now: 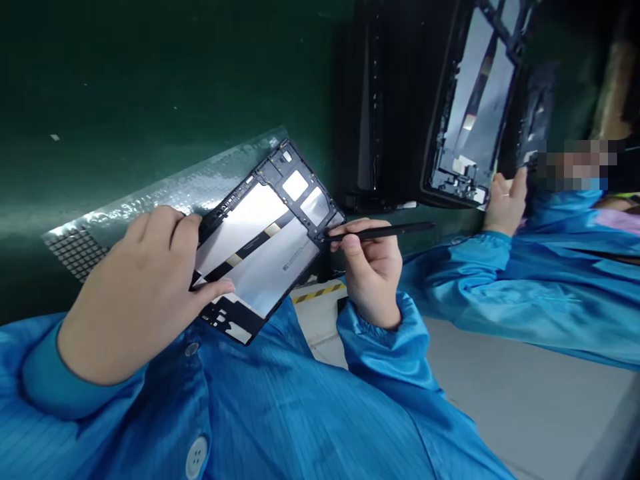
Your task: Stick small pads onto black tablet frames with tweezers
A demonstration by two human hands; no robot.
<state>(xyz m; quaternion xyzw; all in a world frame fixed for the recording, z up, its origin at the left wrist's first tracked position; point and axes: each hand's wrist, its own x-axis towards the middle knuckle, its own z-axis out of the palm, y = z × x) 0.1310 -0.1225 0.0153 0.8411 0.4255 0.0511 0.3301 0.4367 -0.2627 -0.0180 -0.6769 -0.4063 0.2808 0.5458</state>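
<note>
Across the green table [150,80], I judge the widest room to be at far left, with dark shells [480,100] crowding the right and a clear plastic sheet [200,177] beside the tablet [263,283], whose near corner seems to overhang the front edge. Left hand [137,287] grips its side; right hand [373,267] pinches a black tool [395,231], tip at the right-hand edge. Insides exposed, edge work apparently under way; I can't tell what remains.

Slanted tablet frame [275,257] (silver inside); black tool [395,231] at edge.
</note>
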